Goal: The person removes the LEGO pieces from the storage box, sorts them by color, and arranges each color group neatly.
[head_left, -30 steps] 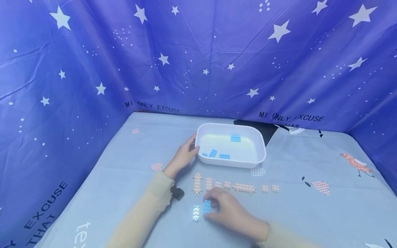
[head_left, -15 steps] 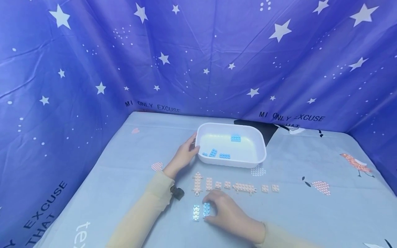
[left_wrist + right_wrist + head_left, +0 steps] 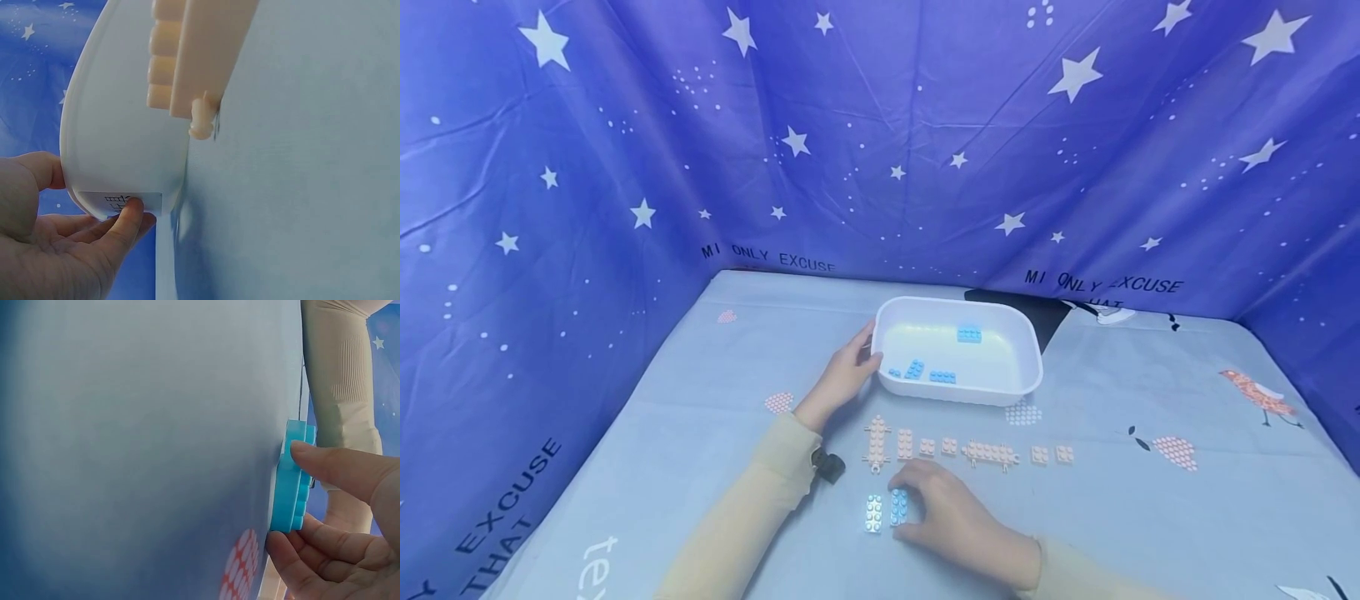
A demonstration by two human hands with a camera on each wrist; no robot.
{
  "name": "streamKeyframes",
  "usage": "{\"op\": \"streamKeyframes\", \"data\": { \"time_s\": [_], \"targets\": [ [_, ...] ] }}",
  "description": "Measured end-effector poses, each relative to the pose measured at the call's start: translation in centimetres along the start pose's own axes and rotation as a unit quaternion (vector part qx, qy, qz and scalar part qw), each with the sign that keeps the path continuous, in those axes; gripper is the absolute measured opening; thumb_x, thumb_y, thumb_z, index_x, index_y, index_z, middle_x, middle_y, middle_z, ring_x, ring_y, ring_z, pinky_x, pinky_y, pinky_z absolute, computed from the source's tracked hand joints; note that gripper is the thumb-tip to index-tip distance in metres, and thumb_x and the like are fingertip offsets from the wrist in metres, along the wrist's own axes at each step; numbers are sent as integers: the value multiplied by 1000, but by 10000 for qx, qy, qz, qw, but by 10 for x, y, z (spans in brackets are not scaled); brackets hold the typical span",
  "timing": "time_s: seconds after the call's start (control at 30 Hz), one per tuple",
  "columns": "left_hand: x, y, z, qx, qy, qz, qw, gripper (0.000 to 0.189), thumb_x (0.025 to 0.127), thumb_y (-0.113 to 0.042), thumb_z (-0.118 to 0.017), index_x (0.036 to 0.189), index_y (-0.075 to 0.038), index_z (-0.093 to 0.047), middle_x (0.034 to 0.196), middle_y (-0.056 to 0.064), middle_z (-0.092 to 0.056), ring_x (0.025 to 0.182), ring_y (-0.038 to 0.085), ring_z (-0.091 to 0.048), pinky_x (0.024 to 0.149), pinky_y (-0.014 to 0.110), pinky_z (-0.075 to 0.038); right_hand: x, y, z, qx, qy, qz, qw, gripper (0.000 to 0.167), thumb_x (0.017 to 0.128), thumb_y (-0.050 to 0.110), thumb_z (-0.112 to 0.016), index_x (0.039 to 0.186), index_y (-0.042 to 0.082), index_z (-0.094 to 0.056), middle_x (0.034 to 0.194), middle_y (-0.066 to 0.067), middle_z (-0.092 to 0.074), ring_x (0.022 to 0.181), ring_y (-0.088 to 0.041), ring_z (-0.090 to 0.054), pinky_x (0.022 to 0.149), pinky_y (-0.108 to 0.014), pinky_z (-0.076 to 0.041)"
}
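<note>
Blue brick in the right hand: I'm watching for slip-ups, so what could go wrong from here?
The right hand might nudge the other blue brick, close beside the held brick. It could also knock the pink brick just beyond it. The left hand, gripping the white tub, could drag it.

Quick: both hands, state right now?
Left hand: holding the end of the white tub, by rim and outer wall.
Right hand: holding a blue brick between thumb and fingertips.
</note>
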State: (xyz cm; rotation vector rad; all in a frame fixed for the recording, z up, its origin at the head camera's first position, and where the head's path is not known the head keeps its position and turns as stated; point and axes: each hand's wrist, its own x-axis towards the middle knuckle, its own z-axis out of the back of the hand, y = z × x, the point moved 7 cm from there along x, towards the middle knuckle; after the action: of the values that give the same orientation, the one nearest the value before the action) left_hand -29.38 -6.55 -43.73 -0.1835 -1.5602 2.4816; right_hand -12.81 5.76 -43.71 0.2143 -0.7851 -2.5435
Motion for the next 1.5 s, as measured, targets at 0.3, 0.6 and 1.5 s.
{"op": "streamKeyframes", "data": {
  "time_s": [0.3,0.6,1.5],
  "targets": [
    [1,2,0,77,-12,-20,10000,63,99,-20,-52,155,-15,-23,155,11,-36,139,33,-41,117,47,-33,-1,2,9,54,-362,170,9992,42,67,21,-84,105,12,-69,112,0,-68,108,-21,-63,98,-41,-52],
    [2,3,1,37,-4,-59,10000,62,99,-21,-52,155,-16,-23,154,11,-37,137,33,-43,116,48,-34,3,5,37,504,-816,44,9954,42,71,16,-83,109,11,-68,108,5,-67,99,-15,-64,89,-33,-57],
    [3,3,0,125,-38,-3,9999,63,99,-22,-52,155,-17,-24,155,10,-36,140,31,-39,118,47,-30,55,-45,155,517,-2458,-411,9671,41,76,15,-82,112,-1,-68,108,-17,-69,96,-32,-66,87,-42,-59]
  ]
}}
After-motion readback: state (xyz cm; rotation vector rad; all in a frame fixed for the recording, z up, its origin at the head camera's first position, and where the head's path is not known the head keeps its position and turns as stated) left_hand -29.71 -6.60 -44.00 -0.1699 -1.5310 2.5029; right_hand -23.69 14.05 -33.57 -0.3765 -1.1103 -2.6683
